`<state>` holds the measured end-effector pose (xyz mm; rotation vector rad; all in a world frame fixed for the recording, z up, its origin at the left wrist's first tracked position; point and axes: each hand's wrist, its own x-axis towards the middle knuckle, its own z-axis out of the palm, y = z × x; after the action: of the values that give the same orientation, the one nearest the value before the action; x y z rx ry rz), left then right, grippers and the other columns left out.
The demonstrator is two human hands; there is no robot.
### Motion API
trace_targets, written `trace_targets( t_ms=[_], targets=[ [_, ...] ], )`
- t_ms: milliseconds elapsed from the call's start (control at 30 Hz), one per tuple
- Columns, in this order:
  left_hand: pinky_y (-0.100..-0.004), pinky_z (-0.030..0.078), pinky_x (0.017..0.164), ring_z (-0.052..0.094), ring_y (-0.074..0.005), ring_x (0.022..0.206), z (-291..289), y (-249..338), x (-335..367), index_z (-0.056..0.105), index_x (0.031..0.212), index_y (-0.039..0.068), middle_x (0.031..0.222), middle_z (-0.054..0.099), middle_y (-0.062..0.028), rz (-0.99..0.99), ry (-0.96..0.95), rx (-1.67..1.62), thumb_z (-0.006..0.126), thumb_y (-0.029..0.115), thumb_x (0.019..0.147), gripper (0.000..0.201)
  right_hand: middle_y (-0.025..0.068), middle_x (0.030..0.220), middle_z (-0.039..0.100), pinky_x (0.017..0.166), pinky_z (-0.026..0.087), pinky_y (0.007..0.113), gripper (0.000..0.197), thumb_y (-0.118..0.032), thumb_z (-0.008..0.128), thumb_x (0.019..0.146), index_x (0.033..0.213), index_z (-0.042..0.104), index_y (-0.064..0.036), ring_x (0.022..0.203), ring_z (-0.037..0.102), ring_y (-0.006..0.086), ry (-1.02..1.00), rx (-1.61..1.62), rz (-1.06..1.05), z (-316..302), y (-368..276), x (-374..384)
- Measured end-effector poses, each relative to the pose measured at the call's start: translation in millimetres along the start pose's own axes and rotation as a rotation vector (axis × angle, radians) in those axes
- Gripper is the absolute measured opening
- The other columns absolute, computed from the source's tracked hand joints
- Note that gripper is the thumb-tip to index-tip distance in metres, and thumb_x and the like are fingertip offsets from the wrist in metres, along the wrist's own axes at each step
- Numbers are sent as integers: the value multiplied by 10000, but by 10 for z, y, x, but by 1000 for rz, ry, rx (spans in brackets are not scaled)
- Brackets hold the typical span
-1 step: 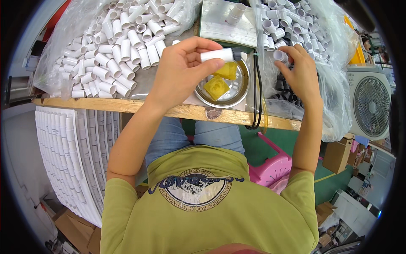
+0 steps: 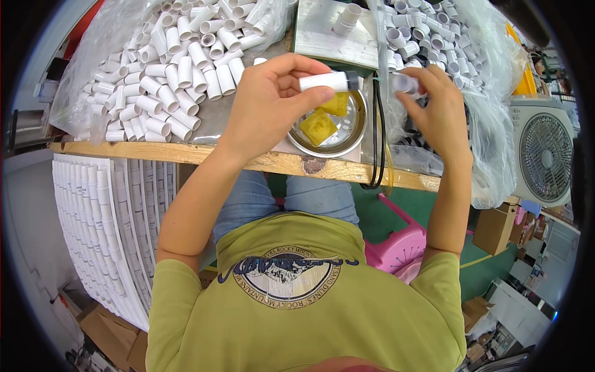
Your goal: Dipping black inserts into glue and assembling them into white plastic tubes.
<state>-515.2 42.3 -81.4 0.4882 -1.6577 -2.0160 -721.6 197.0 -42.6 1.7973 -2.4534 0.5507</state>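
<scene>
My left hand (image 2: 263,108) is closed around a short white plastic tube (image 2: 322,82), held level above the table. A black ring-like piece (image 2: 352,80) sits on the tube's right end. To the right, my right hand (image 2: 439,115) pinches a short whitish, cup-like plastic fitting (image 2: 406,84) between thumb and fingers; motion blurs it. A gap separates the two held parts. Below the tube stands a round metal dish (image 2: 322,152) with yellow spongy-looking blocks (image 2: 318,127) in it. Several black parts (image 2: 416,124) lie in plastic, partly hidden by my right hand.
White tubes (image 2: 167,96) are heaped on plastic at left, whitish fittings (image 2: 437,40) at far right. Behind the dish is a metal-topped block (image 2: 316,34) bearing an upright white piece (image 2: 347,18). Black cables (image 2: 377,139) hang over the wooden edge (image 2: 248,162). A fan (image 2: 545,149) stands at right.
My right hand has shifted slightly left with the fitting, toward the tube. The tube in my left hand has moved a little to the right. Both grips stay the same.
</scene>
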Motion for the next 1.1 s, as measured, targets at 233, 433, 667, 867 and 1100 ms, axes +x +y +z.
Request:
trace_targets(
  t_ms=[233,433,667,867,1100],
  targets=[
    [-288,464,583,562,-123,677,138,132,41,657,1027,47,820,561,-42,593,-65,821,718,-36,706,336,79,767,539,560,469,361,328,-86,764,633,924,615,-60,663,575,266,206,54,-329,230,-407,5],
    [-263,459,551,567,-129,617,107,142,402,643,1067,40,914,610,-56,539,21,806,703,6,718,356,99,688,627,577,504,322,293,-185,756,732,924,645,6,637,639,232,104,263,34,275,-316,356],
    [-388,508,621,657,-284,700,-40,136,1153,597,1046,-22,847,665,-200,69,-38,617,561,21,779,272,147,748,666,655,520,352,407,-258,716,790,1056,629,37,698,663,280,73,285,36,549,-45,771],
    [-195,341,447,476,-9,492,-241,430,335,695,878,14,575,565,37,-393,-665,312,783,112,695,226,53,754,586,591,470,262,360,-154,682,839,1164,574,-42,639,562,125,-173,1027,-130,278,-647,54],
    [-380,462,571,581,-289,713,170,152,-241,569,908,51,782,512,-99,439,-46,1132,756,114,635,337,9,621,552,467,386,230,255,-128,714,821,985,549,-25,495,485,71,-16,1013,294,523,-808,-333]
  ],
)
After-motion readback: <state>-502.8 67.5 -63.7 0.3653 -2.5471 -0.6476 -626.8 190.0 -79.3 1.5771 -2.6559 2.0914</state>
